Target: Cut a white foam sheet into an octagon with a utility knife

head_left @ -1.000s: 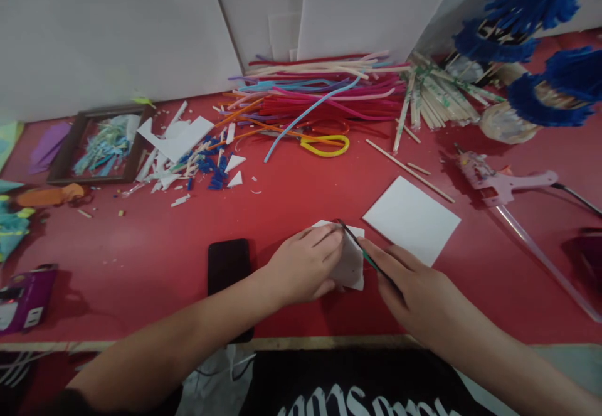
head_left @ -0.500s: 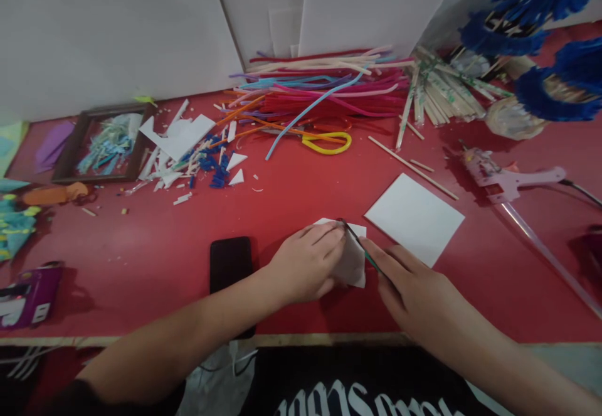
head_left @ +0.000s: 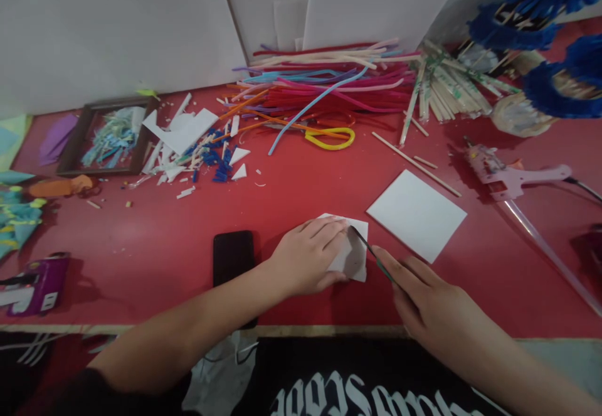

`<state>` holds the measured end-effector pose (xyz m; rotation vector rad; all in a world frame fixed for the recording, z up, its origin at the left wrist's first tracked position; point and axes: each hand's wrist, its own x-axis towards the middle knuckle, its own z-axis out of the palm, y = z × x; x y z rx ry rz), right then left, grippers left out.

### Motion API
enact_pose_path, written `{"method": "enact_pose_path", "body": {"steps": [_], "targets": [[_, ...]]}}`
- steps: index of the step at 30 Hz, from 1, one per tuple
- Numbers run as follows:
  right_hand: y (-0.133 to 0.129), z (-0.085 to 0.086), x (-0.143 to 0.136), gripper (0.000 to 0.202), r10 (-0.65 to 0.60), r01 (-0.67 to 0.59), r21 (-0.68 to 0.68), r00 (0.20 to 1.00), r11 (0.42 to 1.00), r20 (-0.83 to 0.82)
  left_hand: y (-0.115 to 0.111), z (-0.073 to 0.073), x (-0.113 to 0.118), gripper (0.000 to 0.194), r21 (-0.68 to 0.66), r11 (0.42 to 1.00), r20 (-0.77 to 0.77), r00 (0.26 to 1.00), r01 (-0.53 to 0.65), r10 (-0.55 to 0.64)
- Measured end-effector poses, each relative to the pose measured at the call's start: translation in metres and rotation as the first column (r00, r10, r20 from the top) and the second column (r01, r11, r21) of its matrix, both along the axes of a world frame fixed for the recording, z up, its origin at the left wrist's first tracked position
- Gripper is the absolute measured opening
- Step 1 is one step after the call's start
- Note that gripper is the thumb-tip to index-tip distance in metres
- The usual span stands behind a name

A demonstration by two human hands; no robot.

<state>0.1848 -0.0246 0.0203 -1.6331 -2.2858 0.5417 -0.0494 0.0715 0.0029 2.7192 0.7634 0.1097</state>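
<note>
My left hand [head_left: 308,256] lies with its fingers stretched over a small white board piece [head_left: 356,260], pressing it against the red table. Part of that piece is hidden under the fingers. In my right hand [head_left: 426,300] is a thin craft knife [head_left: 365,241] with a dark blade and a bit of green at the handle. Its tip touches the white piece close to my left fingertips. A larger white square board [head_left: 416,215] lies flat just beyond my right hand.
A black phone [head_left: 232,256] lies beside my left forearm. A pink glue gun [head_left: 510,177] rests at the right. Yellow-handled scissors [head_left: 330,138], pipe cleaners [head_left: 329,90] and wrapped sticks [head_left: 442,90] sit at the back. White scraps [head_left: 188,130] and a brown frame [head_left: 75,146] are at the left.
My right hand has drawn the knife slightly back toward me and to the right. My left hand stays on the white piece. The view has shifted slightly.
</note>
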Motion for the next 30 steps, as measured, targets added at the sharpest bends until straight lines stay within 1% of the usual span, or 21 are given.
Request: {"method": "enact_pose_path", "body": {"steps": [2, 5, 11, 14, 16, 18, 20, 22, 23, 25, 26, 27, 28, 30], "targets": [[-0.007, 0.0, 0.003, 0.053, -0.009, 0.009, -0.028, 1.0, 1.0, -0.014, 0.0, 0.0, 0.0, 0.076, 0.0, 1.0, -0.009, 1.0, -0.003, 0.003], [-0.018, -0.003, 0.006, 0.053, -0.033, 0.033, -0.012, 0.999, 0.999, -0.023, 0.001, -0.001, -0.001, 0.076, -0.001, 1.0, -0.008, 1.0, 0.0, 0.0], [-0.043, -0.019, 0.02, 0.056, -0.084, 0.085, 0.019, 0.995, 0.996, -0.045, 0.002, -0.002, -0.001, 0.077, -0.005, 1.0, 0.002, 1.0, 0.005, -0.005], [-0.055, -0.024, 0.031, 0.056, -0.074, 0.069, -0.056, 0.994, 0.996, -0.084, 0.003, -0.003, -0.003, 0.077, 0.001, 1.0, 0.027, 0.999, 0.021, -0.021], [-0.06, -0.024, 0.036, 0.055, -0.072, 0.061, -0.094, 0.99, 0.994, -0.12, 0.003, -0.002, -0.007, 0.076, 0.022, 1.0, 0.042, 0.999, 0.012, -0.013], [-0.061, -0.021, 0.038, 0.053, -0.106, 0.095, -0.083, 0.984, 0.992, -0.142, 0.002, 0.001, -0.012, 0.077, 0.054, 0.998, 0.047, 0.999, -0.023, 0.02], [-0.057, -0.017, 0.038, 0.051, -0.16, 0.156, -0.041, 0.975, 0.987, -0.156, 0.001, 0.006, -0.014, 0.081, 0.078, 0.994, 0.053, 0.996, -0.07, 0.066], [-0.048, -0.014, 0.039, 0.047, -0.216, 0.226, 0.031, 0.957, 0.974, -0.192, 0.002, 0.012, -0.01, 0.08, 0.086, 0.989, 0.051, 0.992, -0.117, 0.113], [-0.042, -0.013, 0.039, 0.044, -0.241, 0.261, 0.066, 0.945, 0.963, -0.219, 0.003, 0.015, -0.004, 0.076, 0.083, 0.987, 0.036, 0.99, -0.136, 0.133], [-0.025, -0.012, 0.04, 0.039, -0.307, 0.346, 0.089, 0.904, 0.934, -0.297, 0.007, 0.019, 0.013, 0.058, 0.069, 0.987, -0.024, 0.988, -0.148, 0.15], [-0.016, -0.012, 0.04, 0.038, -0.367, 0.407, 0.043, 0.861, 0.913, -0.352, 0.009, 0.021, 0.024, 0.052, 0.05, 0.99, -0.066, 0.989, -0.132, 0.135], [-0.006, -0.011, 0.039, 0.04, -0.433, 0.459, -0.04, 0.801, 0.888, -0.413, 0.012, 0.022, 0.035, 0.048, 0.042, 0.993, -0.077, 0.99, -0.114, 0.117], [0.004, -0.011, 0.037, 0.043, -0.5, 0.503, -0.136, 0.719, 0.854, -0.482, 0.015, 0.022, 0.047, 0.047, 0.036, 0.994, -0.081, 0.992, -0.099, 0.101], [0.022, -0.011, 0.03, 0.048, -0.546, 0.505, -0.248, 0.614, 0.827, -0.57, 0.02, 0.023, 0.065, 0.043, 0.026, 0.998, -0.092, 0.994, -0.053, 0.055]]}}
